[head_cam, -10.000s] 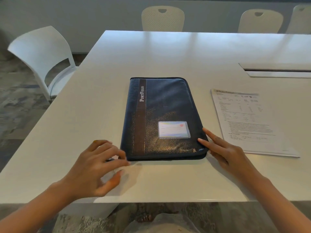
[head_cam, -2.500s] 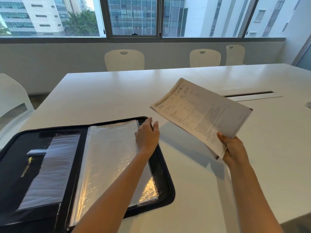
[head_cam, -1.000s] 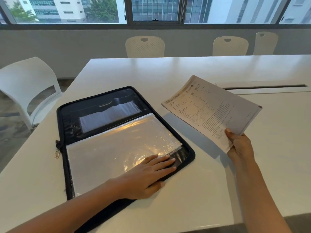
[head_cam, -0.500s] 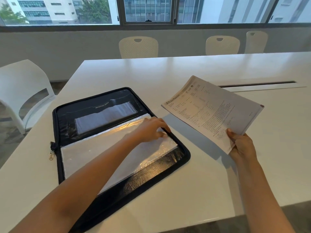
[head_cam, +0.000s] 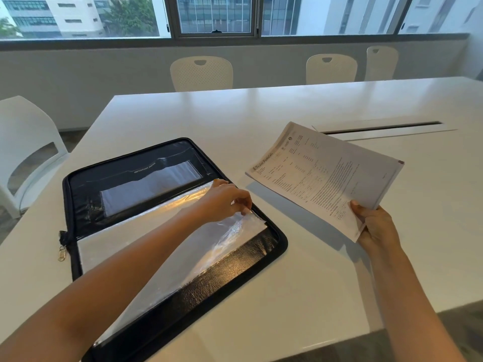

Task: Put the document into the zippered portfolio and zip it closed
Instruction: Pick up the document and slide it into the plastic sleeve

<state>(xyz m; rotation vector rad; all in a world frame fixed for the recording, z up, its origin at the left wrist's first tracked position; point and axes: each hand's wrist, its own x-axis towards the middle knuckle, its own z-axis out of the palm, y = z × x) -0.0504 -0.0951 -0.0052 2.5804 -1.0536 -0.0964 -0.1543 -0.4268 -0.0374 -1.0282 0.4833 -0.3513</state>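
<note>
Above the right side of the white surface (head_cam: 261, 113), the document (head_cam: 324, 176), a printed paper sheaf, hangs tilted in the air. Its near corner is pinched by the right grip (head_cam: 376, 226), thumb on top. Left of it the portfolio (head_cam: 235, 273) lies open and flat, black, grainy, round-cornered. The left grip (head_cam: 224, 202), arm stretched across it, pinches a glossy clear plastic sleeve (head_cam: 156, 241) at its edge.

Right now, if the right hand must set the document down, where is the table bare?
Bare table lies between the portfolio and the right hand, under the held document, and between the portfolio and the far chairs. The portfolio is crowded: the left hand pinches its clear sleeve.
</note>
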